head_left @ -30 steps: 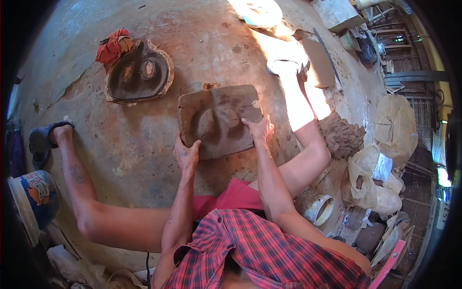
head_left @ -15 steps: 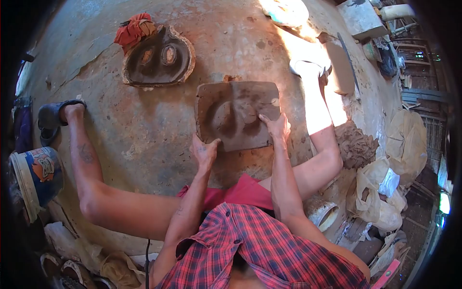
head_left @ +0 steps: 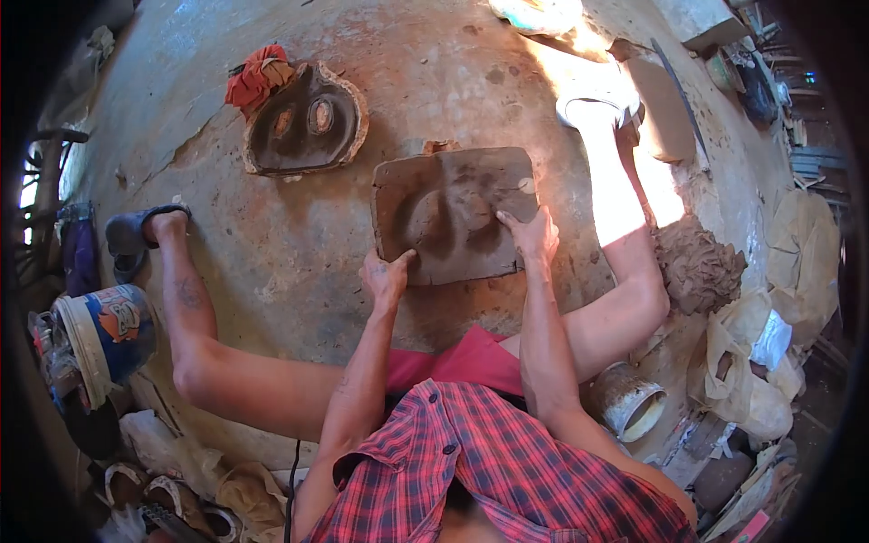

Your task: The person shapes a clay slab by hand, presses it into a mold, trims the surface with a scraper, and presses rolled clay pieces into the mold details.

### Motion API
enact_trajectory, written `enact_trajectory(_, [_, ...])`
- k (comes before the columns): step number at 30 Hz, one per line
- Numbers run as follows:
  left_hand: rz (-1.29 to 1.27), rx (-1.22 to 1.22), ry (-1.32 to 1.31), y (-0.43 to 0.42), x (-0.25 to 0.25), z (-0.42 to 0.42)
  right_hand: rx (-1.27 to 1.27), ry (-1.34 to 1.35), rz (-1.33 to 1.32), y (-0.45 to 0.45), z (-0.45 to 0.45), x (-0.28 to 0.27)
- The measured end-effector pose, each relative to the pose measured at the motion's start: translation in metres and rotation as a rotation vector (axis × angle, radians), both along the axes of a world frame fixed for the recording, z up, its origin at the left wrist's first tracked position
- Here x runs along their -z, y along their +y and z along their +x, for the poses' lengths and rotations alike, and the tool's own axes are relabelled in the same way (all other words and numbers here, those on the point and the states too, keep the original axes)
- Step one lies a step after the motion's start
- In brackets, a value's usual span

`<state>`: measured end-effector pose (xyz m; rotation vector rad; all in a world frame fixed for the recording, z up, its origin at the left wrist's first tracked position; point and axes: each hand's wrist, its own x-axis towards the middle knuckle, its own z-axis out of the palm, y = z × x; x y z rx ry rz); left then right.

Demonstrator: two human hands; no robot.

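A thick rectangular slab of brown clay (head_left: 457, 258), with rounded hollows pressed into its face, is held in front of me between my legs. My left hand (head_left: 387, 277) grips its lower left corner, thumb on the face. On the right edge my right hand (head_left: 534, 233) is closed the same way, its thumb pressing near a hollow. The fingers behind the slab are hidden. Beyond, to the left, a dark mould with a pale rough rim (head_left: 360, 127) rests on the floor, two oval bumps inside it. A crumpled red cloth (head_left: 260, 80) touches its upper left edge.
A heap of brown clay (head_left: 697, 264) lies beside my right leg. At far left a white and blue bucket (head_left: 113, 339) leans on its side. A stained pot (head_left: 631, 403) and plastic bags (head_left: 738, 362) sit at lower right. A long thin blade-like strip (head_left: 681, 101) lies at upper right.
The view has shifted, so surroundings appear farther right at the sides. Both hands keep their hold on the clay slab, which looks nearly unchanged in place and shape.
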<state>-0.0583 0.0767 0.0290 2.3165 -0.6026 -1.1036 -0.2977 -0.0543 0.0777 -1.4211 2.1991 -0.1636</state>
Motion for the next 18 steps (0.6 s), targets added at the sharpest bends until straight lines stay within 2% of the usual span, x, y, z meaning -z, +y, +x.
enact_trajectory(2, [-0.004, 0.009, -0.096, -0.001, 0.003, 0.001, 0.005, -0.003, -0.009, 0.0, -0.001, 0.001])
enact_trajectory(4, [-0.076, 0.055, -0.149, -0.004, -0.016, -0.002, 0.001, -0.037, -0.013, 0.0, -0.006, 0.006])
enact_trajectory(10, [-0.11, 0.033, -0.064, -0.008, 0.014, 0.015, -0.021, -0.072, -0.023, 0.005, -0.014, 0.012])
enact_trajectory(14, [-0.101, 0.099, -0.215, -0.01, 0.01, 0.018, -0.029, -0.076, -0.051, 0.002, -0.015, 0.019])
enact_trajectory(16, [-0.122, 0.091, -0.092, -0.012, 0.007, 0.021, -0.03, -0.094, -0.048, -0.001, -0.015, 0.021])
enact_trajectory(18, [-0.077, 0.084, -0.079, -0.015, 0.009, 0.024, -0.04, -0.097, -0.042, 0.0, -0.018, 0.018])
